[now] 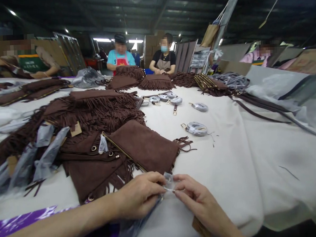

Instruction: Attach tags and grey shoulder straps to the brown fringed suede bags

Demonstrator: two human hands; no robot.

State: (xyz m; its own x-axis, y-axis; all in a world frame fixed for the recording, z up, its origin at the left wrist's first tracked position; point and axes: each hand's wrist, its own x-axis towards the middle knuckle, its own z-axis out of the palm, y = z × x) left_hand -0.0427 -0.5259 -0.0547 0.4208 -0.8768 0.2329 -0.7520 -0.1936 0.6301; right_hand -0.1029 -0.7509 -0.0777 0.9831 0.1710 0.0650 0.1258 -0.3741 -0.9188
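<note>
Low in the head view, my left hand [144, 193] and my right hand [195, 194] face each other over the white cloth. Between them they pinch a small piece of clear plastic wrap [169, 181]; what it covers is too small to make out. Beneath my left wrist a longer strip in clear plastic [138, 224] runs toward me. Just beyond my fingers lies a brown fringed bag [146, 144] with a gold zipper, on top of other brown bags [97, 178]. A tan tag [202, 229] hangs by my right wrist.
Plastic-wrapped coiled straps [197, 128] with gold clasps lie ahead on the white table cloth [228, 153]. Piled fringed bags [93, 104] fill the left, beside plastic-wrapped pieces [50, 152]. Long brown straps [263, 109] trail at the right. Several co-workers [164, 56] are across the table.
</note>
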